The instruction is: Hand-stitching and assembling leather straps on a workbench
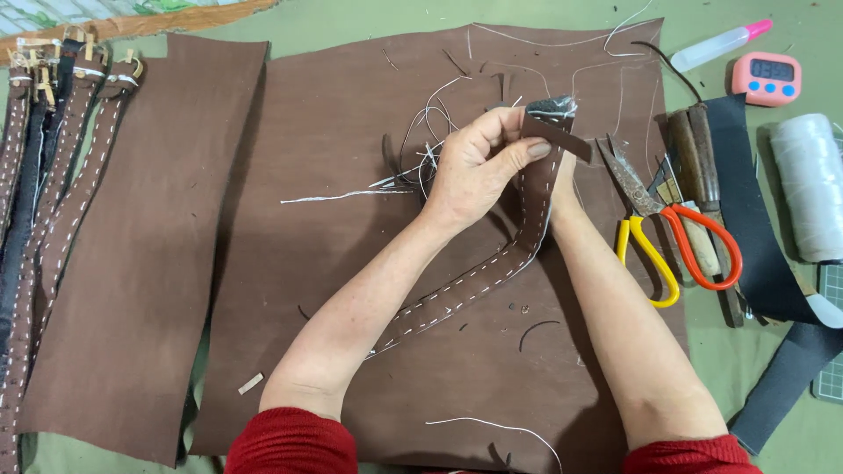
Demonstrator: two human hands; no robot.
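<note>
Hands [514,162] pinch stitched strap [492,272]; scissors [667,233] beside.

Bright even light, soft shadows under forearms (faint), sharp focus, no glare

Green-covered table [351,22] bears brown leather sheets [290,254], scissors [667,237], thread spool [808,184].

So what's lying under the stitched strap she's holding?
Under the stitched brown strap lies the large brown leather sheet, strewn with loose thread scraps. The left hand pinches the strap's upper end; the right hand sits mostly hidden behind it, so its grip is unclear.
</note>
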